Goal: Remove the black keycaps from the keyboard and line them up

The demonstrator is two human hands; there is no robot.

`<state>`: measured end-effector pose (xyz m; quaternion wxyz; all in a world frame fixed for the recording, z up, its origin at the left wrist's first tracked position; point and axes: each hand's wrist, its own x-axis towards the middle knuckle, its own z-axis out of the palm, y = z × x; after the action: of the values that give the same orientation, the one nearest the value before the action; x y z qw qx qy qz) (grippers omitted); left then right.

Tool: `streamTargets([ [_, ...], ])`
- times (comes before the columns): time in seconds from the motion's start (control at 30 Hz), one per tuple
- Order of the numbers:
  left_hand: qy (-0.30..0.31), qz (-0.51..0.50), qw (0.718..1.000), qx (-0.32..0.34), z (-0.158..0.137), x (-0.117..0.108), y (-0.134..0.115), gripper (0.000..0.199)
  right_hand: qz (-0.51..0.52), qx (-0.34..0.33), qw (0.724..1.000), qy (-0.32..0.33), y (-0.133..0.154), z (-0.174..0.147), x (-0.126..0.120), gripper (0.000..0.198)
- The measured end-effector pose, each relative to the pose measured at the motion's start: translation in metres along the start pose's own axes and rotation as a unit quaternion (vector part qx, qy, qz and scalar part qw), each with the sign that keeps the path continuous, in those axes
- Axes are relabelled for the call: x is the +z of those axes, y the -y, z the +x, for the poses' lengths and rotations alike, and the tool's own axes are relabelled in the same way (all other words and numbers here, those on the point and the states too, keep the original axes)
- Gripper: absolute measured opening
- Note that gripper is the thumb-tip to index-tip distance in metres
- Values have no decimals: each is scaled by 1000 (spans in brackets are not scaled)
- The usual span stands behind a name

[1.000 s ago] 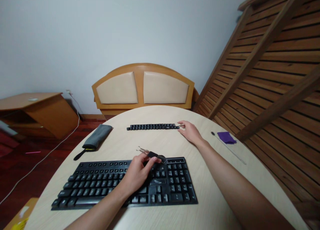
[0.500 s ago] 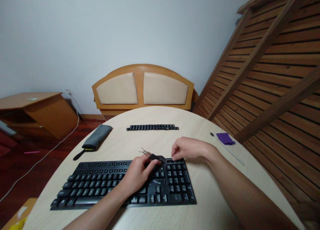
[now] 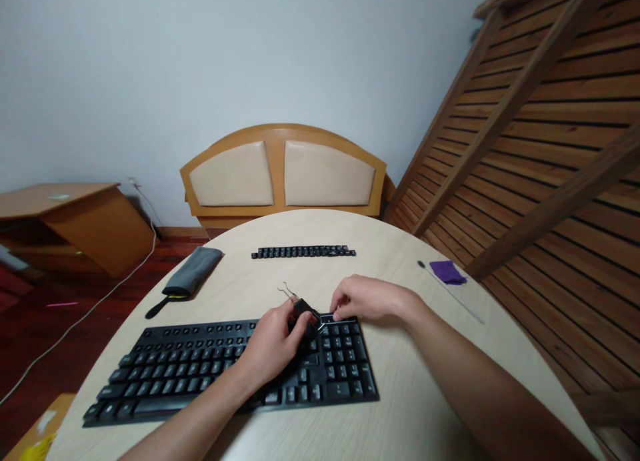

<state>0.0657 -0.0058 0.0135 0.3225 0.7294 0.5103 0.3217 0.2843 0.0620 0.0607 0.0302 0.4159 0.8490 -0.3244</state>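
A black full-size keyboard (image 3: 170, 369) lies slightly turned on the table, its top two rows showing small bare sockets. Over its right-middle part rests my left hand (image 3: 276, 337), closed around a black-handled keycap puller (image 3: 304, 307). Thin wire prongs stick out of the tool's far end, and shiny metal tips show at the other end above the keys. My right hand (image 3: 357, 299) has its fingers curled and pressed on the keyboard's far right edge, just above the number pad. Loose keycaps (image 3: 303, 251) stand in neat rows beyond the keyboard.
A grey pouch (image 3: 194, 272) with a black strap lies at the table's left. Toward the right edge are a folded purple cloth (image 3: 448, 272) and a long thin brush (image 3: 453, 293). The round table (image 3: 405, 394) stands near a wooden headboard (image 3: 278, 171) and slatted wood panel (image 3: 540, 141).
The keyboard has slid left and turned slightly, its right end moving farther away. My right hand has gone left with it. The puller in my left hand has shifted and tilted a little.
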Motion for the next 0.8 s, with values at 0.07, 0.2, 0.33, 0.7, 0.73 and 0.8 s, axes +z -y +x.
streamTargets([
  [0.07, 8, 1, 1000, 3, 0, 1, -1, 27, -6, -6, 1000, -5, 2, 0, 1, 25],
  [0.2, 13, 6, 1000, 11, -1, 2, -2, 27, -19, -12, 1000, -11, 3, 0, 1, 25],
  [0.33, 4, -9, 1000, 17, -2, 4, 1, 29, -35, -13, 999, -19, 5, -2, 2, 24],
  [0.7, 34, -63, 997, 37, 1, 1, 4, 31, -90, -36, 994, -52, 31, -14, 0, 22],
  [0.73, 37, -66, 996, 37, 1, 1, 4, 31, -89, -47, 994, -49, 33, -14, 0, 21],
  [0.8, 38, -71, 996, 37, 2, 1, 4, 32, -92, -61, 993, -41, 35, -15, 2, 20],
])
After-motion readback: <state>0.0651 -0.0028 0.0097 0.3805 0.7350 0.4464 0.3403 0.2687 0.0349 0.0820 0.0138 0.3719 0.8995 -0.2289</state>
